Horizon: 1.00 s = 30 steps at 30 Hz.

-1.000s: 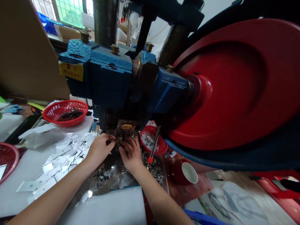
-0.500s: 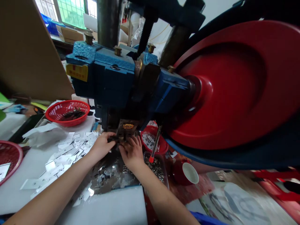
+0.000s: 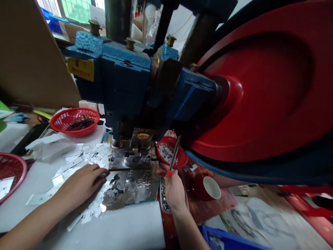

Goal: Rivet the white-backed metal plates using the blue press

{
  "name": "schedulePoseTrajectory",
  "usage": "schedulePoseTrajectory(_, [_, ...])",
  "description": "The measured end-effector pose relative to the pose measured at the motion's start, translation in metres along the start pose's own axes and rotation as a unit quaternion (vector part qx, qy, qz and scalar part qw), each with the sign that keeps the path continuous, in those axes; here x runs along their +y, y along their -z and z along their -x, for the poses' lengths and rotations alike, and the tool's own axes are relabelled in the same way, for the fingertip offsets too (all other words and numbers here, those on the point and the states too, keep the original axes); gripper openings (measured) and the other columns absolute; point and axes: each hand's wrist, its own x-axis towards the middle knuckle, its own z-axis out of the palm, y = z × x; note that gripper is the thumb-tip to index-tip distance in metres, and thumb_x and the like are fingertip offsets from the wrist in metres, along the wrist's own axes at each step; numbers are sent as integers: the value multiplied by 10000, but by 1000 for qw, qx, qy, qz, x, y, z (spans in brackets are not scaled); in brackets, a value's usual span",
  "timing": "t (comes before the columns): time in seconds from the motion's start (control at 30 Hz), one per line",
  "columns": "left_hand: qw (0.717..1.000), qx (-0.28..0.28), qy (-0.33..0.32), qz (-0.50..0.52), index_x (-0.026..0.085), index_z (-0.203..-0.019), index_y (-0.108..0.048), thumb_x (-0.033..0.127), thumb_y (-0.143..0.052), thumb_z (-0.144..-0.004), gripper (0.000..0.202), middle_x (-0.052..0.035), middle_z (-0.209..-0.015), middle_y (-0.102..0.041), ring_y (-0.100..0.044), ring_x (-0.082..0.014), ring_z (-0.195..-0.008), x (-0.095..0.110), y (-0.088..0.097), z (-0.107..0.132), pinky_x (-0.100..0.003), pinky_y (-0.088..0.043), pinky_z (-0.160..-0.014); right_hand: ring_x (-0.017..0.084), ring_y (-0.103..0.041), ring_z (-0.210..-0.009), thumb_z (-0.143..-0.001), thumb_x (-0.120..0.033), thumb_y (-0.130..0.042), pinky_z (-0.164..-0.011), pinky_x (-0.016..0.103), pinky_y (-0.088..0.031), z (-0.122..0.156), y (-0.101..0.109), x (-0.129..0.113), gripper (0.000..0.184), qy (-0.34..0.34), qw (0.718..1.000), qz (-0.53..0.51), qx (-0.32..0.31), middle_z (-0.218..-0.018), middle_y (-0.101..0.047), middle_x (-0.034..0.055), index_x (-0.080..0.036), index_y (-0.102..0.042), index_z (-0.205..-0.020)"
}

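Small metal plates [image 3: 85,158] strewn over the white bench [image 3: 125,231], just left of the steel press bed [image 3: 132,175] and partly spilled onto it, with a heap of them right under the left hand [image 3: 79,182]. Left hand laid palm down, fingers loosely curled on the plates, fingertips toward the bed; impossible to tell whether pinching one. Right hand [image 3: 173,189] held over a narrow tray of tiny metal bits [image 3: 163,197], fingers up at the red tip of the slanted lever rod [image 3: 173,154]; apparently touching it, yet firm grip or mere contact not to be told. Above both, the blue press [image 3: 125,80] and its big red flywheel [image 3: 260,97]. Likely trouble from here: tripping the lever rod with the left fingertips so close to the press bed, hence a crushed finger; a plate seated crooked under the press and so punched off-centre or jammed; cuts from thin sheet edges while raking through the heap; loose plates nudged off the bench edge. Worth keeping a wrist well away from the flywheel too. As for writing: a yellow plate [image 3: 80,68] on the press with red marks, too blurred to read; a golden patch [image 3: 142,136] low on the press front, likewise unreadable; no brand legible anywhere.
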Motion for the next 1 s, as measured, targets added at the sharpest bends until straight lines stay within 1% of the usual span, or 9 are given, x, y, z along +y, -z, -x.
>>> schedulePoseTrajectory(0.1, [1000, -12, 0, -17, 266, -1022, -667, 411, -466, -851, 301, -62, -926, -653, -578, -247, -870, 3, -5, 1, -371, -414, -765, 211, -632, -862, -892, -564, -413, -854, 370, -463, 0, 4, 2, 480, 13, 999, -17, -26, -851, -691, 64, -179, -678, -1003])
schedulePoseTrajectory(0.2, [1000, -19, -3, -13, 247, -962, -665, 398, -458, -856, 277, -65, -926, -640, -568, -242, -870, 4, -5, 0, -363, -409, -753, 208, -625, -862, -894, -538, -437, -874, 371, -448, -1, 8, 5, 443, 37, 999, 2, -33, -857, -686, 61, -182, -675, -1007])
schedulePoseTrajectory(0.37, [1000, -15, 1, -7, 257, -1046, -639, 390, -487, -839, 289, -65, -952, -632, -568, -245, -882, 2, -6, 0, -359, -410, -751, 202, -613, -882, -898, -503, -457, -870, 349, -446, -5, 11, 4, 399, 65, 996, 44, -37, -862, -682, 51, -189, -652, -1050])
schedulePoseTrajectory(0.5, [1000, -11, -12, -7, 259, -1004, -656, 415, -506, -830, 278, -60, -933, -630, -571, -242, -866, 2, -8, -1, -361, -413, -757, 207, -617, -863, -871, -514, -492, -821, 338, -469, -11, 6, 1, 383, 94, 991, 89, -15, -860, -679, 56, -182, -658, -964])
schedulePoseTrajectory(0.6, [1000, -5, -25, -18, 256, -966, -659, 456, -488, -843, 290, -58, -917, -622, -567, -242, -864, 6, -8, -3, -369, -415, -767, 206, -628, -847, -816, -568, -542, -783, 334, -490, -14, 2, 7, 454, 109, 991, 74, 19, -915, -677, 57, -196, -609, -1066])
schedulePoseTrajectory(0.73, [999, 24, -37, -14, 250, -850, -658, 472, -407, -882, 337, -50, -901, -625, -573, -228, -852, 13, -3, -3, -366, -413, -791, 198, -640, -788, -877, -620, -359, -723, 336, -513, -17, -8, 18, 541, 52, 999, 16, -2, -886, -679, 62, -202, -554, -1160])
schedulePoseTrajectory(0.8, [999, 38, 13, 17, 251, -843, -639, 480, -382, -887, 347, -37, -884, -643, -592, -221, -828, 16, 0, -2, -342, -423, -756, 194, -642, -790, -879, -581, -397, -723, 325, -513, -24, -20, 17, 489, 24, 999, 43, -22, -914, -682, 69, -197, -579, -1123])
schedulePoseTrajectory(0.9, [984, 39, 131, 113, 248, -882, -591, 528, -335, -888, 379, -8, -768, -648, -606, -198, -703, 21, 2, 1, -303, -434, -661, 204, -634, -882, -858, -490, -489, -763, 312, -495, -41, -46, 10, 375, 50, 988, 138, -57, -985, -682, 77, -194, -626, -1045])
schedulePoseTrajectory(1.0, [953, 13, 172, 247, 238, -910, -565, 568, -338, -874, 403, 12, -694, -617, -572, -172, -606, 25, 3, 4, -277, -435, -596, 205, -626, -865, -766, -384, -626, -777, 314, -469, -59, -68, 5, 276, 79, 956, 263, -101, -918, -689, 46, -212, -656, -980])
